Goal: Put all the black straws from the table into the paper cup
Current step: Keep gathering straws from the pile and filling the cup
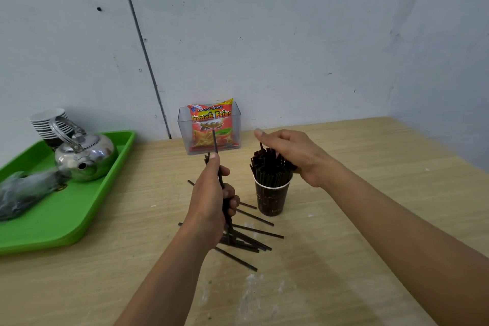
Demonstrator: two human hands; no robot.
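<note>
A dark brown paper cup [272, 200] stands upright on the wooden table [370, 167], packed with black straws [270, 167]. My right hand [296, 156] hovers over and beside the cup's straws, fingers spread, touching their right side. My left hand [214, 193], just left of the cup, is shut on a small upright bundle of black straws [215, 144]. Several loose black straws [248, 238] lie scattered on the table below and behind my left hand, partly hidden by it.
A green tray [79, 209] at the left holds a metal kettle [84, 156], a stack of paper cups [49, 122] and a grey plastic bag [26, 190]. A clear box with a snack packet [210, 127] stands against the wall behind the cup.
</note>
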